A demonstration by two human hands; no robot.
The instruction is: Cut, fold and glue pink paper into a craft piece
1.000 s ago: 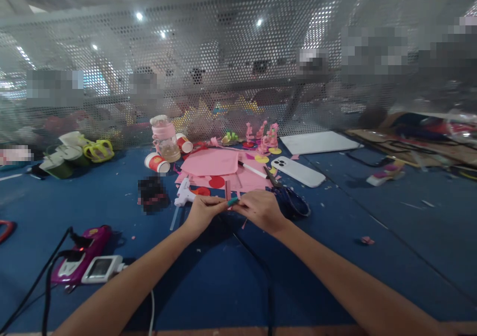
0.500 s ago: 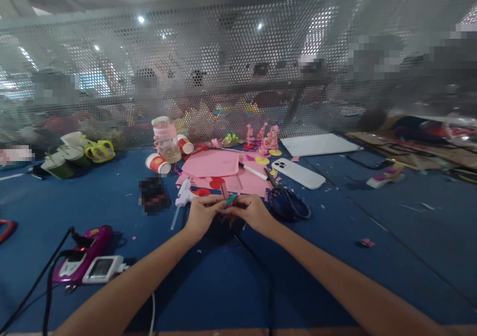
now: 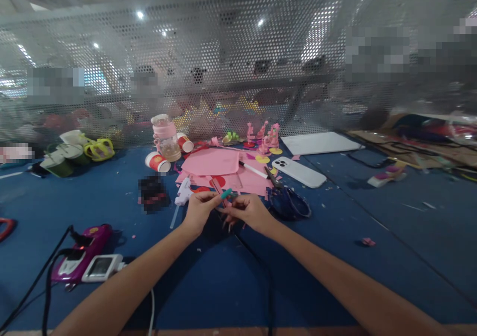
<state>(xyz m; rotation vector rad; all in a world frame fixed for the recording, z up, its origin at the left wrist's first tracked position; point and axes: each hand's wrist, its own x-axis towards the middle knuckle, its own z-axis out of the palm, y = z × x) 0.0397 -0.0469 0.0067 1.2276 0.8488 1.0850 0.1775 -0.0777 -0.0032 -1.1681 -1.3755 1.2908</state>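
Since the frame a second ago, the two hands have been drawn slightly nearer the body and the teal-tipped stick [image 3: 225, 193] has been tilted upward; it now points up and to the right, where before it lay nearly level between the fingers. The small pink strip that stood upright above the hands half a second ago is no longer seen standing there. Everything else on the blue table [image 3: 372, 236] is unchanged.

Counting from the left: one heap of green and white holders [image 3: 74, 149] is seen by the mesh screen [image 3: 238, 67]. One purple device [image 3: 80, 256] with a white unit [image 3: 100, 268] beside it is plugged into black cables near the left forearm. Two red paper cups [image 3: 156, 162] lie on their sides, with one pink-lidded jar [image 3: 165, 137] between them. One white glue gun [image 3: 183, 193] is lying just left of the hands.

The left hand [image 3: 199, 210] is closed, the stick pinched at its fingertips. The right hand [image 3: 250, 211] is curled, its fingertips meeting the stick's lower end; whether a pink scrap is also held cannot be told. Behind them, pink paper sheets [image 3: 223, 169] are spread, with one white pen [image 3: 253, 169] laid across.

Further right, one pair of scissors [image 3: 285, 197], one white phone [image 3: 298, 172] and one white board [image 3: 320, 142] are seen.
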